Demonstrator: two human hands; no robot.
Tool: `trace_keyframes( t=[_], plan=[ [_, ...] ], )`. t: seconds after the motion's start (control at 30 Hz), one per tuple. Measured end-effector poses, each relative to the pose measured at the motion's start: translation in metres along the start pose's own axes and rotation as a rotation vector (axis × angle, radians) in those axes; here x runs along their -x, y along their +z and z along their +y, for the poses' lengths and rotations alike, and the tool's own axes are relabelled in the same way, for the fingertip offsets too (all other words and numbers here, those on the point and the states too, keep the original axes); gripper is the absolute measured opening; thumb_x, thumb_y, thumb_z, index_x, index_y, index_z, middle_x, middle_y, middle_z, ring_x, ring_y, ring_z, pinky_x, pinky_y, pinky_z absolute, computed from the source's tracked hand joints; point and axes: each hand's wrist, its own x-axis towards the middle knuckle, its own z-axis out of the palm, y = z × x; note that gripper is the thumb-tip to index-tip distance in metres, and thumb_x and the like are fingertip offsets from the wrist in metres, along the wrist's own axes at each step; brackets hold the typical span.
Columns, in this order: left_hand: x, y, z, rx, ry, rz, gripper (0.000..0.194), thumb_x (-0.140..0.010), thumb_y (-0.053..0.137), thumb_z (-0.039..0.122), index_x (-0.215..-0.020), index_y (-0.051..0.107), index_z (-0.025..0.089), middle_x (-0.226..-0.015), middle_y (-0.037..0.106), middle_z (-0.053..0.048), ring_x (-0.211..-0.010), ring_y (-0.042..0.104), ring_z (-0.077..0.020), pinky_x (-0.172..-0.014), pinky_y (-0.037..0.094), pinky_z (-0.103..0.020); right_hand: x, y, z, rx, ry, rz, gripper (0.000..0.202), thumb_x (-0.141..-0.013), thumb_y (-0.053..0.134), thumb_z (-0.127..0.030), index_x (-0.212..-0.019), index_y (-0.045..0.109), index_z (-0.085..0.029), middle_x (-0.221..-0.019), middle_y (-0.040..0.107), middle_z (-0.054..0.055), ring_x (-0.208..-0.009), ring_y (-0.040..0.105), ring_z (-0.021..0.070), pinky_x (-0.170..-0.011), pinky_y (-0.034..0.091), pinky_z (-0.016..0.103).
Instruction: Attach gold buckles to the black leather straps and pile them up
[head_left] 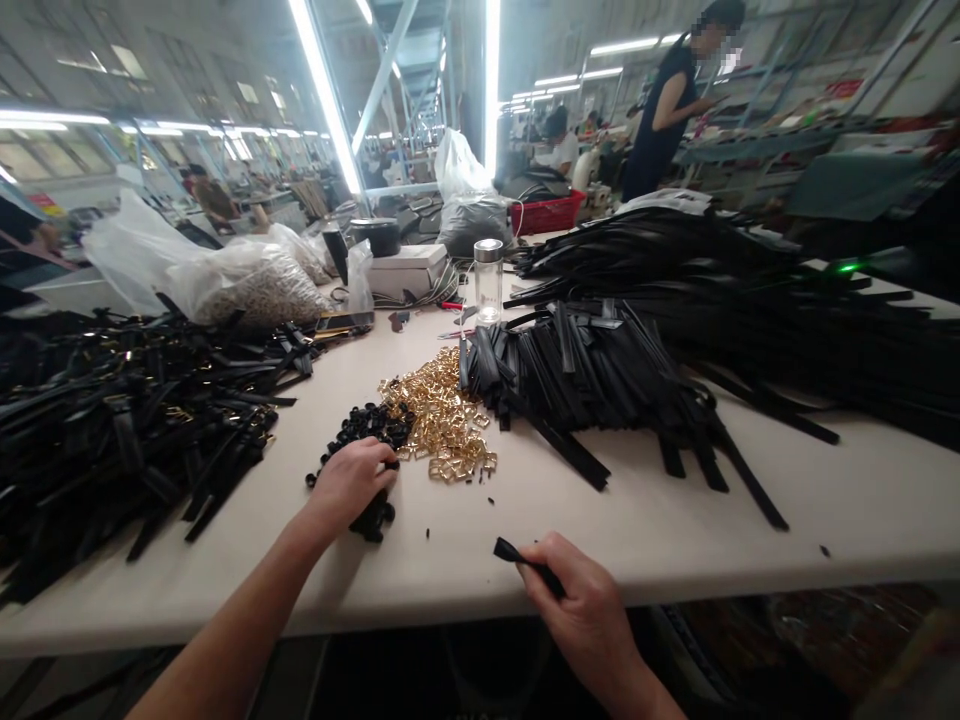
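My right hand [574,585] is closed round a short black strap [510,550], one end of which sticks out past the thumb, just above the table's front edge. My left hand [351,485] reaches into a pile of small black strap loops [375,425], its fingers bent together; what lies between them is hidden. Touching the loops is a heap of gold metal buckles [442,415]. Beyond the buckles, to the right, a thick stack of cut black straps [577,365] is spread over the pale table [450,580].
A large pile of black straps with gold buckles [112,430] covers the left side. Long black strips [720,270] lie at the right. Farther back stand a glass bottle [488,285], a white box [405,270], plastic bags [255,280] and a red basket [551,212]. A person [664,120] stands beyond.
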Motion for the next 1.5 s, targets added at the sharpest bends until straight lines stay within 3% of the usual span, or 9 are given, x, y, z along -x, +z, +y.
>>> trace_keyframes(
  t=[0.1, 0.23, 0.37, 0.47, 0.67, 0.87, 1.13, 1.33, 1.5],
  plan=[
    [-0.014, -0.001, -0.004, 0.006, -0.009, -0.095, 0.01, -0.075, 0.062, 0.015, -0.078, 0.071, 0.02, -0.083, 0.068, -0.005, -0.079, 0.062, -0.0225, -0.077, 0.043, -0.031, 0.0, 0.001, 0.0, -0.012, -0.006, -0.002, 0.013, -0.096, 0.052, -0.019, -0.089, 0.064, -0.021, -0.076, 0.058, 0.0, -0.07, 0.058, 0.0175, -0.064, 0.039, 0.027],
    [-0.017, -0.006, -0.001, 0.077, -0.024, -0.104, 0.008, -0.076, 0.062, 0.018, -0.078, 0.07, 0.019, -0.077, 0.069, -0.004, -0.076, 0.063, -0.022, -0.074, 0.045, -0.032, 0.0, -0.001, 0.0, -0.043, 0.012, 0.021, 0.013, -0.095, 0.053, -0.02, -0.089, 0.064, -0.021, -0.077, 0.059, 0.0, -0.071, 0.058, 0.0174, -0.065, 0.039, 0.027],
    [0.009, 0.004, 0.025, 0.754, -0.21, -0.159, 0.025, -0.079, 0.066, 0.038, -0.093, 0.069, 0.018, -0.082, 0.073, -0.005, -0.074, 0.067, -0.0212, -0.069, 0.051, -0.032, -0.003, -0.004, -0.011, -0.077, -0.006, 0.072, 0.012, -0.095, 0.054, -0.019, -0.089, 0.065, -0.021, -0.077, 0.058, 0.0, -0.071, 0.057, 0.0173, -0.065, 0.039, 0.027],
    [0.038, 0.021, 0.057, 1.248, -0.361, -0.179, 0.032, -0.074, 0.075, 0.041, -0.094, 0.069, 0.016, -0.08, 0.073, -0.006, -0.068, 0.068, -0.0182, -0.063, 0.052, -0.028, -0.009, -0.007, -0.027, -0.074, -0.092, 0.127, 0.012, -0.096, 0.054, -0.016, -0.09, 0.065, -0.02, -0.076, 0.058, 0.001, -0.07, 0.056, 0.017, -0.066, 0.039, 0.027],
    [0.073, 0.044, 0.112, 1.606, -0.444, -0.212, 0.032, -0.068, 0.085, 0.038, -0.083, 0.069, 0.015, -0.064, 0.068, -0.002, -0.055, 0.06, -0.0104, -0.053, 0.047, -0.018, -0.016, -0.007, -0.048, 0.022, -0.218, 0.186, 0.011, -0.098, 0.054, -0.014, -0.093, 0.064, -0.018, -0.075, 0.058, 0.001, -0.067, 0.054, 0.0157, -0.063, 0.038, 0.026],
    [0.075, 0.043, 0.129, 1.754, -0.553, -0.231, 0.035, -0.059, 0.092, 0.031, -0.081, 0.072, 0.014, -0.066, 0.067, -0.001, -0.056, 0.059, -0.0085, -0.05, 0.047, -0.015, -0.007, -0.007, -0.048, 0.102, -0.242, 0.214, 0.011, -0.1, 0.053, -0.016, -0.095, 0.063, -0.018, -0.078, 0.059, 0.003, -0.069, 0.056, 0.0164, -0.064, 0.038, 0.027],
    [0.079, 0.044, 0.127, 1.75, -0.644, -0.231, 0.042, -0.05, 0.096, 0.027, -0.084, 0.073, 0.015, -0.071, 0.067, 0.001, -0.056, 0.06, -0.0066, -0.054, 0.05, -0.014, 0.003, -0.015, -0.044, 0.178, -0.281, 0.127, 0.017, -0.101, 0.048, -0.015, -0.095, 0.064, -0.019, -0.08, 0.062, 0.004, -0.072, 0.058, 0.0178, -0.066, 0.038, 0.028],
    [0.085, 0.041, 0.115, 1.492, -0.394, -0.321, 0.03, -0.068, 0.086, 0.035, -0.084, 0.072, 0.015, -0.065, 0.067, 0.0, -0.059, 0.059, -0.0083, -0.06, 0.047, -0.017, 0.015, -0.018, -0.041, 0.226, -0.347, 0.064, 0.022, -0.105, 0.043, -0.018, -0.096, 0.063, -0.018, -0.076, 0.061, 0.003, -0.066, 0.055, 0.0174, -0.062, 0.034, 0.029],
    [0.09, 0.037, 0.117, 1.333, -0.282, -0.449, 0.029, -0.068, 0.083, 0.034, -0.083, 0.069, 0.014, -0.063, 0.066, 0.0, -0.058, 0.056, -0.0103, -0.059, 0.042, -0.022, 0.022, -0.011, -0.038, 0.209, -0.335, 0.018, 0.024, -0.106, 0.043, -0.021, -0.093, 0.063, -0.019, -0.073, 0.06, 0.003, -0.063, 0.055, 0.0175, -0.059, 0.035, 0.028]
  ],
)
